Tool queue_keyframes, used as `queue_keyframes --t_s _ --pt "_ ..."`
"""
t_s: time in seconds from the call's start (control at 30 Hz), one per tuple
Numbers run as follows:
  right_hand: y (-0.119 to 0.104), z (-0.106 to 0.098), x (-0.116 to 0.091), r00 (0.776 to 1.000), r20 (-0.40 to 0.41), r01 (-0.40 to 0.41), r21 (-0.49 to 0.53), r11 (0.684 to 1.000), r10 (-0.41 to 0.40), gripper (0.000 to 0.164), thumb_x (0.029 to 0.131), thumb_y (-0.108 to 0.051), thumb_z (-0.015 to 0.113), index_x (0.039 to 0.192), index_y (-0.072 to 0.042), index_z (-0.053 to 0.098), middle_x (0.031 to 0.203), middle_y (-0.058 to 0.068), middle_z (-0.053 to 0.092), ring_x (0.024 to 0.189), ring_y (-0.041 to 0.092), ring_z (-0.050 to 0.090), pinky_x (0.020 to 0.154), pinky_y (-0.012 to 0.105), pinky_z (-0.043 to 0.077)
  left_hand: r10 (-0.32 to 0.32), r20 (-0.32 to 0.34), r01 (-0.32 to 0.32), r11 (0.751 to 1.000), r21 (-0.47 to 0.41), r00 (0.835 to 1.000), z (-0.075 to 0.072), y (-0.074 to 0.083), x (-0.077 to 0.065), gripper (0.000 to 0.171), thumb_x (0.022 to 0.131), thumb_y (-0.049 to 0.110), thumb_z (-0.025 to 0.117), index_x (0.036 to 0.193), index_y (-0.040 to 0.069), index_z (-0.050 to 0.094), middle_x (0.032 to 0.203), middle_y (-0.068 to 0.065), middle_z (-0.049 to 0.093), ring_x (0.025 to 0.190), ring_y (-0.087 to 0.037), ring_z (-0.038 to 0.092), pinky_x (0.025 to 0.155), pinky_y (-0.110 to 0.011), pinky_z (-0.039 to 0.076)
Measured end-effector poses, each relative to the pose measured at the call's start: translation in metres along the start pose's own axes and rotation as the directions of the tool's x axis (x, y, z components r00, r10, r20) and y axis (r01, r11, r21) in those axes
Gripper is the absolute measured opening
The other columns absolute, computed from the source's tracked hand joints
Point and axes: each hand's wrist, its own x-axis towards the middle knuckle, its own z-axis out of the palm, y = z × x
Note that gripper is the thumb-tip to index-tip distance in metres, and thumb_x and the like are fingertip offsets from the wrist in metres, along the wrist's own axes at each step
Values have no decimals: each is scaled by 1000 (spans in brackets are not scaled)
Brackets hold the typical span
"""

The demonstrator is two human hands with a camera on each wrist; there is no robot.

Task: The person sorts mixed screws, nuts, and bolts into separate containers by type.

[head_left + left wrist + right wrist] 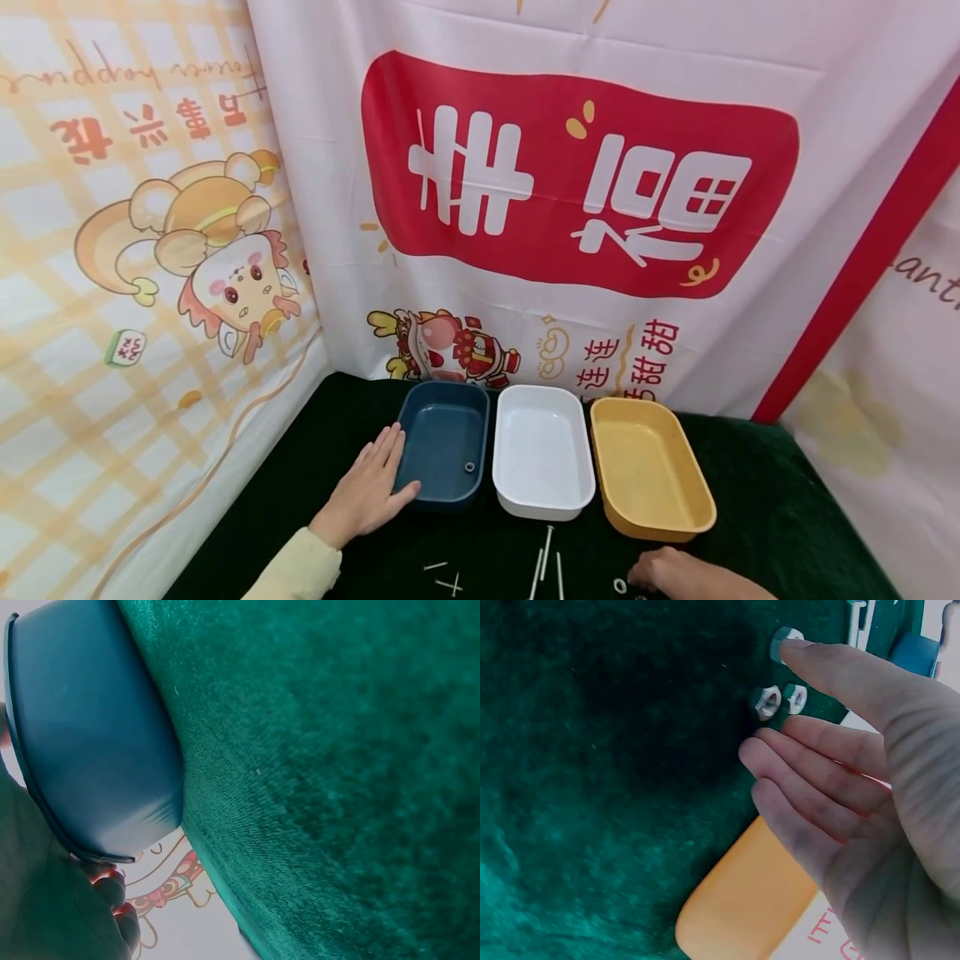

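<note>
My left hand (369,483) rests with straight fingers against the left rim of a dark blue tray (442,493); the left wrist view shows the side wall of that tray (90,735) beside the hand (52,892). A small metal nut (469,467) lies inside the tray. My right hand (686,573) is low over the cloth, in front of the yellow tray (652,467). In the right wrist view, its thumb and fingers (810,802) stand apart near two nuts (767,703), and the thumb tip overlaps another nut (778,646); whether it touches cannot be told.
A white tray (543,450) stands between the blue and yellow ones. Several long screws (547,546) and short screws (435,567) lie on the dark green cloth (495,558) in front. Another view of a nut (619,586) is beside the right hand. Printed curtains (315,208) hang behind.
</note>
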Motion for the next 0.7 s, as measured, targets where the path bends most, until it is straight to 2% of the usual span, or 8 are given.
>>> queue_keyframes --t_s 0.13,0.4,0.57,0.7 --pt "-9 0 -1 999 -31 -7 -12 1000 6 16 95 -16 76 111 -16 79 91 -15 74 74 -5 62 72 21 60 -2 0 2 1000 8 1000 0 0 0 93 104 63 51 168 2 21 179 -14 12 166 -36 11 133 -60 17" --pt "-5 4 1 999 -37 -32 -86 996 29 5 95 -23 76 98 -27 76 79 -20 63 68 -5 58 64 18 53 -3 -3 3 1000 8 1000 1 0 1 92 104 61 52 168 2 22 179 -14 13 166 -37 12 133 -61 17" --pt "0 6 3 999 -44 -11 -118 993 6 6 94 -23 77 94 -28 74 78 -20 64 67 -6 58 63 18 53 -2 -5 2 1000 12 1000 1 0 1 92 104 61 52 168 2 21 179 -14 12 166 -36 11 133 -60 17" --pt "-1 10 3 999 -48 8 -82 997 -12 5 95 -24 75 91 -27 73 74 -19 64 64 -5 58 61 18 53 -3 -7 4 1000 12 1000 2 -1 1 92 104 62 52 168 2 22 179 -14 12 166 -36 12 133 -61 17"
